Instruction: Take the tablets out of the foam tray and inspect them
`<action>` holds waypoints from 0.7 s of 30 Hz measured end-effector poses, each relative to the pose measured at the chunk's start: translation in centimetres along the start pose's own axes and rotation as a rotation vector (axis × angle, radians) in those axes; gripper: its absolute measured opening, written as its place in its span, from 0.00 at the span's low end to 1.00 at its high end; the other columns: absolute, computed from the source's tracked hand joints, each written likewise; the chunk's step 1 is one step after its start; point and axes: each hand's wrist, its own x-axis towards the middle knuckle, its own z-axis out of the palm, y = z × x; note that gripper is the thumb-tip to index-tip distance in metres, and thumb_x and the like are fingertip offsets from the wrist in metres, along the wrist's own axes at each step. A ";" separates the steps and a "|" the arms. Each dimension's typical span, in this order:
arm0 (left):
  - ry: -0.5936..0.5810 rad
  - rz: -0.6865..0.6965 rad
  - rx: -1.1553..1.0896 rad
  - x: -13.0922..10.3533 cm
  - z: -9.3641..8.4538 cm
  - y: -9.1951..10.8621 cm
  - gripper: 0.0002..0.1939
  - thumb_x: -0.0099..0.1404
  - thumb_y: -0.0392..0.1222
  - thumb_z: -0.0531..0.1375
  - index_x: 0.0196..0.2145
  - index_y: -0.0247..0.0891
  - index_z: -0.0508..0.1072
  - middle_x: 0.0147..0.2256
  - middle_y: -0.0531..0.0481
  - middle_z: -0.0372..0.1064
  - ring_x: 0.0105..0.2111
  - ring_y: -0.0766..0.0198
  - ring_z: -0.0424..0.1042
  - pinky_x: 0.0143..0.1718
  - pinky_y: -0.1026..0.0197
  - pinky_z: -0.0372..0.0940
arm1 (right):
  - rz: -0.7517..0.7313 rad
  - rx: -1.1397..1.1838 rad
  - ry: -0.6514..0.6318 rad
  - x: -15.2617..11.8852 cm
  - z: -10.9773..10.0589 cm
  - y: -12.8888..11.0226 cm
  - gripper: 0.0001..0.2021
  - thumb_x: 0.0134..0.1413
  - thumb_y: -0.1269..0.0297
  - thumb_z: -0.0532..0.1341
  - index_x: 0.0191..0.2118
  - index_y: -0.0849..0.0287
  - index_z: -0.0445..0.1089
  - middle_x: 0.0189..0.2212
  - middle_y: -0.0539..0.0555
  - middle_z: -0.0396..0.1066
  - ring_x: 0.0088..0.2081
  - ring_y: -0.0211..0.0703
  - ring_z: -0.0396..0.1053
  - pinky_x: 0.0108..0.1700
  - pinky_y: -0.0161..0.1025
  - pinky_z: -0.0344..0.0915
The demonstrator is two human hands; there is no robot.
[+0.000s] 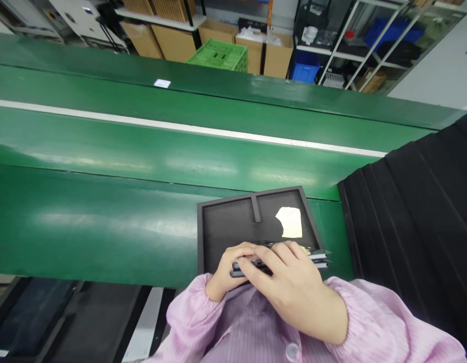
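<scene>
Close to my body, both hands are on a small stack of thin, dark, flat pieces (318, 260) with pale edges and a clear film at the right end. Their exact kind cannot be made out. My left hand (228, 268) grips the stack's left end, fingers curled. Lying over the top, my right hand (293, 285) has its fingers bent across the pieces and hides most of them. Beneath and beyond them is a black tray (200, 234) with a short divider. A torn pale-yellow paper (292, 224) lies in its right part.
The tray sits on a green bench (105, 227); a white strip (180, 127) runs along a green surface behind. A black ribbed panel (414, 212) stands at the right. Dark trays (93, 317) are at lower left. Beyond are a green crate (221, 54), cardboard boxes (175, 41) and shelves.
</scene>
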 end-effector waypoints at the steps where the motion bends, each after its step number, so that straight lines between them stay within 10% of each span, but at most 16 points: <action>1: 0.011 -0.005 0.025 0.1 0.1 0.1 0.12 0.58 0.46 0.63 0.38 0.38 0.75 0.39 0.43 0.75 0.39 0.55 0.74 0.41 0.54 0.70 | -0.004 -0.010 -0.023 0.0 0.1 0.0 0.17 0.61 0.74 0.49 0.52 0.61 0.67 0.42 0.57 0.68 0.34 0.48 0.59 0.36 0.46 0.53; 10: 0.286 0.067 0.076 1.0 1.8 0.7 0.18 0.51 0.54 0.67 0.31 0.35 0.79 0.30 0.42 0.77 0.30 0.55 0.77 0.33 0.56 0.73 | 0.164 -0.114 0.115 -3.1 -1.7 4.0 0.25 0.59 0.63 0.60 0.59 0.64 0.56 0.51 0.64 0.64 0.51 0.57 0.61 0.50 0.55 0.58; 15: 0.165 0.267 0.032 1.4 1.7 3.4 0.16 0.53 0.51 0.67 0.35 0.37 0.78 0.32 0.42 0.77 0.33 0.54 0.77 0.35 0.57 0.73 | 0.403 0.270 0.221 -9.6 -0.6 7.4 0.38 0.54 0.53 0.64 0.64 0.62 0.48 0.54 0.67 0.62 0.55 0.57 0.62 0.51 0.55 0.65; 21: -0.019 0.472 0.050 2.5 2.7 6.3 0.19 0.56 0.51 0.65 0.44 0.43 0.75 0.37 0.44 0.77 0.37 0.55 0.77 0.38 0.56 0.73 | 0.339 0.911 0.452 -11.1 2.7 6.3 0.09 0.63 0.59 0.57 0.41 0.57 0.70 0.39 0.59 0.72 0.43 0.47 0.72 0.44 0.44 0.72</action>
